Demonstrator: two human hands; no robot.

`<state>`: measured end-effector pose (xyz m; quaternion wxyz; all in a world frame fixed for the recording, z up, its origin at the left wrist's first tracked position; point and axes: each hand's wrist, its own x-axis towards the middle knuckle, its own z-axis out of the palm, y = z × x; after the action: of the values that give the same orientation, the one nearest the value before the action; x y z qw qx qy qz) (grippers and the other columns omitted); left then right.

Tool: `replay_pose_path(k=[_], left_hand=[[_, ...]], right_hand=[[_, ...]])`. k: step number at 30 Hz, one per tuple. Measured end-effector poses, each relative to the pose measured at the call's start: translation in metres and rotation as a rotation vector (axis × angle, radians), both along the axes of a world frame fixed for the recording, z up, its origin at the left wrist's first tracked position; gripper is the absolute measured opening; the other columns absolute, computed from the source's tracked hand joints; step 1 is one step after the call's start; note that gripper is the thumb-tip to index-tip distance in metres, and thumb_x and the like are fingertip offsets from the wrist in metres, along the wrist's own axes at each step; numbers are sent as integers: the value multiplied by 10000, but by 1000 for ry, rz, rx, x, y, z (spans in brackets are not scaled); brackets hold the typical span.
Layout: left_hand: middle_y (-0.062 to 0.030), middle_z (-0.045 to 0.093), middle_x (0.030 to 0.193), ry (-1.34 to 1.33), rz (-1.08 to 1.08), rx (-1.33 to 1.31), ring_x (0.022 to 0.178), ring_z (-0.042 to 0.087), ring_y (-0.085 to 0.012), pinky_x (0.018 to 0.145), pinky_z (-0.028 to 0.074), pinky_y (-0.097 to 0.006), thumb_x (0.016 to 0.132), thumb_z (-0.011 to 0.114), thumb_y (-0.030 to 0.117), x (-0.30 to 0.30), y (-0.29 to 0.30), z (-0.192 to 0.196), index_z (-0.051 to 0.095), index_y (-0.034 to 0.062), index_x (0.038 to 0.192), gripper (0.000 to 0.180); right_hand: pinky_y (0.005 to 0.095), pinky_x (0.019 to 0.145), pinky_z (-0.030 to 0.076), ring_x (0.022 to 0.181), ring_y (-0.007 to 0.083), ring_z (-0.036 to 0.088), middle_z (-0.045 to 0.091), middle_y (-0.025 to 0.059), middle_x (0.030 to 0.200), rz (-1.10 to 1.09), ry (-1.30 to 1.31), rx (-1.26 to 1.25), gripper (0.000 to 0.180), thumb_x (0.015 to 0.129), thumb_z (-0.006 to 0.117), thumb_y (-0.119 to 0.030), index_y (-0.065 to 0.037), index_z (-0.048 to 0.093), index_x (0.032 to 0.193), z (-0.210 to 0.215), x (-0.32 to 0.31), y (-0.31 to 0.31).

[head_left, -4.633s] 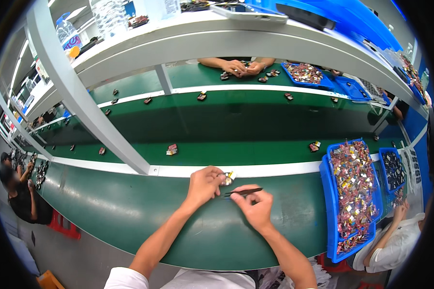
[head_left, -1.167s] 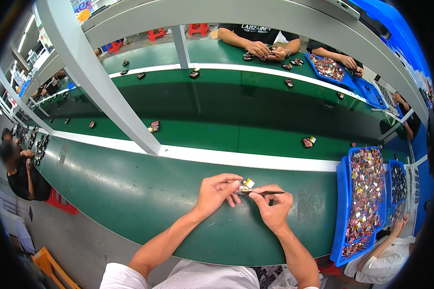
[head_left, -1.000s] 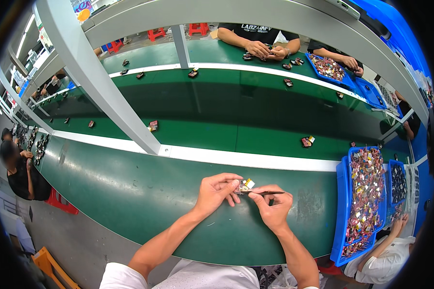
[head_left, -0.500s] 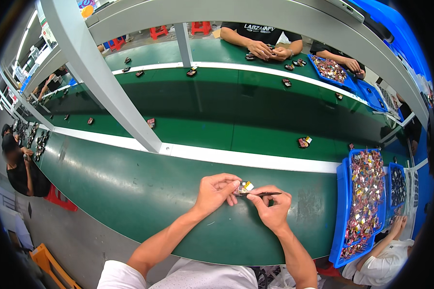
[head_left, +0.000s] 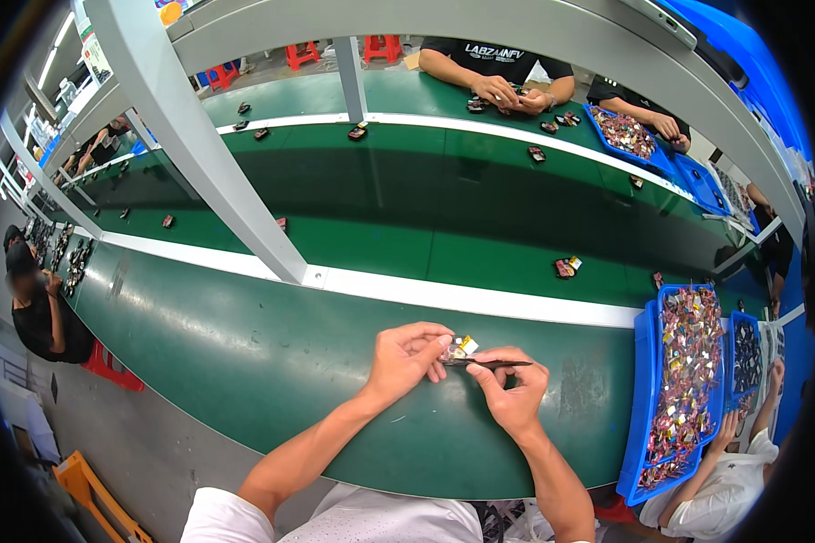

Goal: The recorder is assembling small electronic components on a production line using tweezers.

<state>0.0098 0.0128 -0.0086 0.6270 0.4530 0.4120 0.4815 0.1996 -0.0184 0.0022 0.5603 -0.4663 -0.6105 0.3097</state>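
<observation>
The small part [head_left: 463, 346], a pale piece with a yellow patch, sits pinched at the fingertips of the left hand [head_left: 406, 359], held just above the green counter [head_left: 244, 353] near its front edge. Its exact kind is hard to tell at this size; it may be a small electronic piece. The left hand is closed narrowly around it, thumb and forefinger meeting on the part. Touching the part from the right is a thin dark tool [head_left: 493, 363], probably tweezers, lying nearly level. The right hand [head_left: 512, 395] grips that tool, fingers curled tight about its near end, just to the right of the part.

Both forearms come up from the lower edge, with white sleeves at the elbows. Beyond the part, farther from the person, a white strip [head_left: 480, 301] runs across the counter, and past it lies a darker green belt [head_left: 426, 208] carrying scattered small pieces, one of them [head_left: 567, 267] up and right of the part. Well to the right of the part stands a blue tray [head_left: 647, 398] heaped with small mixed pieces. Far beyond the part, across the belt, another person's hands [head_left: 512, 93] work at the opposite side. A grey post [head_left: 208, 154] slants up and left of the part.
</observation>
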Motion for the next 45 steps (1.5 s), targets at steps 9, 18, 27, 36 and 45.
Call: replay_pose_path(k=[9,18,27,36,45], left_hand=[[-126,715,821,17,-21,13,595,691,-160,490,557,-253,988,642,52,1,0,-2,684,-86,1117,194],[-118,719,878,-4,-96,-36,648,695,-145,481,521,-237,975,654,57,-2,3,7,671,-85,1139,218],[-115,723,919,34,-78,-31,697,708,-140,496,541,-232,945,679,24,4,0,3,656,-79,1158,237],[-96,719,822,110,32,5,643,687,-112,500,552,-239,931,684,-1,12,-5,1,663,-87,1109,198],[-114,709,793,184,32,57,630,694,-141,531,581,-259,951,641,-39,12,-5,-3,639,-104,1102,165]], right_hand=[[217,431,303,458,26,412,752,41,824,4,-36,11,121,781,832,2,-27,757,872,-1,1,0],[221,420,318,432,35,428,766,49,832,4,-97,66,114,779,827,2,-34,759,863,3,2,0],[212,420,342,427,46,455,775,86,857,12,-173,210,129,762,807,40,-36,739,840,3,-1,1],[267,527,506,606,183,706,764,78,811,21,-251,224,121,768,772,45,-52,739,832,9,-4,-1],[270,505,484,547,166,658,763,65,817,4,-233,218,138,761,777,46,-56,741,846,6,-5,-1]])
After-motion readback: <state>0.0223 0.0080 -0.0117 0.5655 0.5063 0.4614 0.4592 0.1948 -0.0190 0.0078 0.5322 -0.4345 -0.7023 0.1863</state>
